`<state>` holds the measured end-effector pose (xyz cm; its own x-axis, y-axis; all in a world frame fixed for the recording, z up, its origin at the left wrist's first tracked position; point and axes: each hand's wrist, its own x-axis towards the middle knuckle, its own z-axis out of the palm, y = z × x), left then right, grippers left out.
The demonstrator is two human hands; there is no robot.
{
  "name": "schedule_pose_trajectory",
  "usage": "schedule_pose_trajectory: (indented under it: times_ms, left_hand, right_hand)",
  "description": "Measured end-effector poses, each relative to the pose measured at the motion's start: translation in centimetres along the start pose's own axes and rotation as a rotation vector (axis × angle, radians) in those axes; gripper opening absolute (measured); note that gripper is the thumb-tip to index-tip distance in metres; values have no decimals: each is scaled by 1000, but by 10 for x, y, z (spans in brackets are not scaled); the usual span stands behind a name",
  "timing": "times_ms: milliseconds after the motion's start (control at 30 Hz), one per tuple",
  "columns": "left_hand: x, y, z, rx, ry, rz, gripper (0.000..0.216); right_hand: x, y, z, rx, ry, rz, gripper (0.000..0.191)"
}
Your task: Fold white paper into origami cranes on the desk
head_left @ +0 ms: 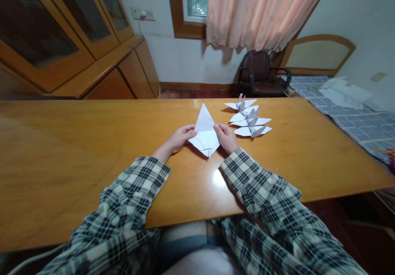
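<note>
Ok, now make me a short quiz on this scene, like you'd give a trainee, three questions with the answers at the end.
1. True or false: the left hand holds the folded paper alone, while the right hand is off it.
2. Where are the paper birds?
a) left of the left hand
b) between the two hands
c) to the right of the folded paper
3. Fill in the missing word: the sleeves on both arms have a ____ pattern.

Key
1. False; both hands hold it, one at each side.
2. c
3. Checked
</note>
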<state>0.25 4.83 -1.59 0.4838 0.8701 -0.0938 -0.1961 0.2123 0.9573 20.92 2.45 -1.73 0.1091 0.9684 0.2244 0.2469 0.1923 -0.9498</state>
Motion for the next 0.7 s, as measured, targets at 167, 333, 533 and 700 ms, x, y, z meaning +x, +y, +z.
schedule_pose_trajectory:
  times_ms: [167,333,533,700]
  left_hand:
    - [0,1,-1,-26,-20,-27,57]
    - [-1,-1,4,67,-27,22,59]
    - [-2,-6,7,274,18,147,61]
    - [-4,-11,-3,551,168,270,53]
  right_hand:
    - [2,5,0,88,54,26,45]
    - [3,4,0,66,39,27,42]
    - [-1,-2,-2,-76,19,-47,38]
    - [-8,-3,-7,-82,-54,29,39]
